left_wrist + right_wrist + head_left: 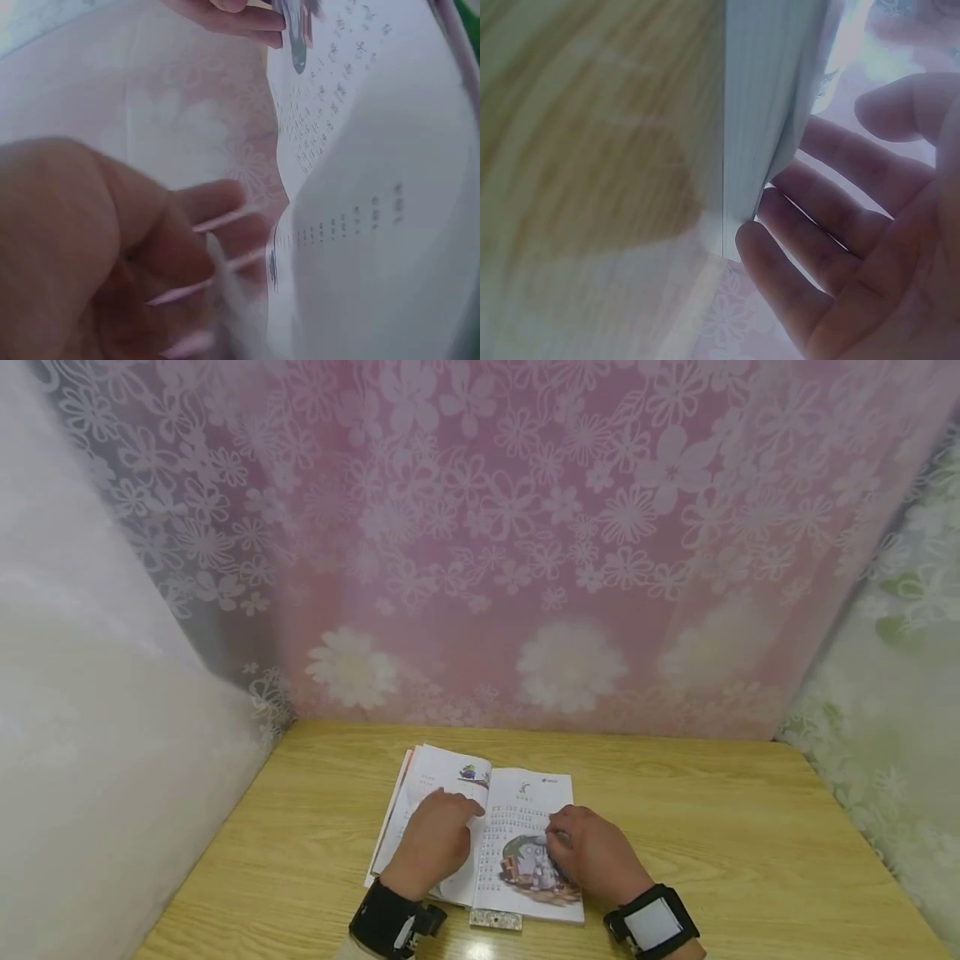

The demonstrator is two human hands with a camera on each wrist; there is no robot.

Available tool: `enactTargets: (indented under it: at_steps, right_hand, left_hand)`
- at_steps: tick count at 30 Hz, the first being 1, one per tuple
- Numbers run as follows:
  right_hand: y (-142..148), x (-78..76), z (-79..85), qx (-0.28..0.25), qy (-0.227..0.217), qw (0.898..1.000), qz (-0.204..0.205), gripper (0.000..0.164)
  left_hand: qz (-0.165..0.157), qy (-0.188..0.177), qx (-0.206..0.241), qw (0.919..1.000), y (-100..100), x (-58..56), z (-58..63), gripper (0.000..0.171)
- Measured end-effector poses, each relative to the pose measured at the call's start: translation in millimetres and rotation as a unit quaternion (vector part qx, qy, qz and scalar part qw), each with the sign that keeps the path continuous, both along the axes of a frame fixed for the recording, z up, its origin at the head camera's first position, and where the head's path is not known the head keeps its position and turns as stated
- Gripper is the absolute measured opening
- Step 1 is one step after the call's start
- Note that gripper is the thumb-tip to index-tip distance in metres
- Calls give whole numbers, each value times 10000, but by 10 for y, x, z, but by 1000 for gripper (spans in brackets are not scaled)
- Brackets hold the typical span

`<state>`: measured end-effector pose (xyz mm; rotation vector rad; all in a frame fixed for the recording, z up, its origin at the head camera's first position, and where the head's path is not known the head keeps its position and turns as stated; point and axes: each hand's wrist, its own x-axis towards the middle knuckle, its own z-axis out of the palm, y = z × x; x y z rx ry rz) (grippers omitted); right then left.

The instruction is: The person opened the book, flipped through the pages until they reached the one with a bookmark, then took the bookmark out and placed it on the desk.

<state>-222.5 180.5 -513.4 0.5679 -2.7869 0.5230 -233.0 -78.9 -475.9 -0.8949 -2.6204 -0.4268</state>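
An open book (525,852) lies on the wood-grain table, with printed text and a coloured picture on its right page. My left hand (438,839) is over the left page, its index finger reaching toward the spine fold. In the left wrist view the fingers of the left hand (180,247) are loosely extended beside the page, and a blurred white edge crosses in front of them. My right hand (596,852) is at the right page's outer edge. The right wrist view shows the right hand's fingertips touching the stacked page edges (757,135), with its thumb held apart.
A speckled grey strip (495,920) sticks out below the book's spine. The wood-grain table (720,827) extends around the book. A pink flowered curtain (510,543) hangs behind it, with pale sheets (112,710) at both sides. Each wrist wears a black strap (386,918).
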Motion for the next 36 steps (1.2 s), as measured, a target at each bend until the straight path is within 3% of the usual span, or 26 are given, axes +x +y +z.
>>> enactTargets:
  at_steps: [3,6,9,12,18,20,22,26,28,31,36]
  right_hand:
    - [-5,-5,1,15,-36,10000,-36,12]
    - [-14,-9,-7,81,-128,9998,-160,16]
    - [-20,-22,-4,96,-316,9992,-213,20]
    - [-21,-43,3,86,-500,9986,-175,21]
    - [2,-82,18,214,-526,9984,-63,21]
    - [5,-94,29,242,-466,9986,-28,19]
    - [1,-95,32,286,-421,9987,-9,19]
    - [-12,-83,29,376,-276,9989,-6,16]
    - [-14,-80,36,353,-168,9992,-1,15]
    - [-4,-78,44,274,-52,9996,-20,14]
    - [35,-61,47,22,-95,9994,-333,15]
  left_hand:
    - [294,-952,-33,9950,43,24,-23,25]
    - [594,-1624,-225,9847,87,43,-74,44]
    - [716,-1848,-408,9793,128,49,-118,64]
    - [722,-1920,-393,9779,156,41,-157,71]
    - [643,-1901,-288,9792,159,-26,-182,71]
    - [674,-1746,-336,9818,163,-38,-188,70]
    - [679,-1409,-362,9870,191,-22,-205,64]
    - [473,-347,-287,9979,361,54,-277,41]
    - [314,-97,-189,9993,495,101,-308,34]
    - [285,-277,-222,9990,694,176,-338,39]
    - [775,-677,-508,9934,902,262,-361,74]
